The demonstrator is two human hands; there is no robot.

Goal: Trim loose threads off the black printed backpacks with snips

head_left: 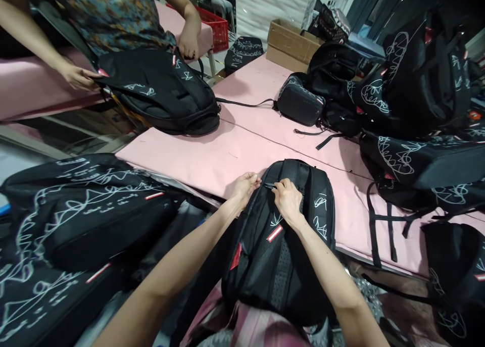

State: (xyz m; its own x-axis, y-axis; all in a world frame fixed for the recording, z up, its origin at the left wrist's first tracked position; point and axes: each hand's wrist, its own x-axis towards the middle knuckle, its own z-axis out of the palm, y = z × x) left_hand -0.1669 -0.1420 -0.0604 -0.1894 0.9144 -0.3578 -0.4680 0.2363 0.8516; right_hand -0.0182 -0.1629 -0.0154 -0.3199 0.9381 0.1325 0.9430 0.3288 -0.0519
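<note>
The lower-centre backpack (282, 256) looks soft, best held by its edges; right hand (288, 200) pinches it, left hand's (245, 188) pinched contents unclear.

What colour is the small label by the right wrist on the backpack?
The label is red with a white middle, seen in the head view.

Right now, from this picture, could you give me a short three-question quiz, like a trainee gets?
1. What colour is the tabletop: a) green, b) pink, c) white?
2. True or false: the worker's right hand rests on bare tabletop.
3. What are the co-worker's hands at?

Key:
1. b.
2. False; it is at the near backpack.
3. Another black backpack.
</note>
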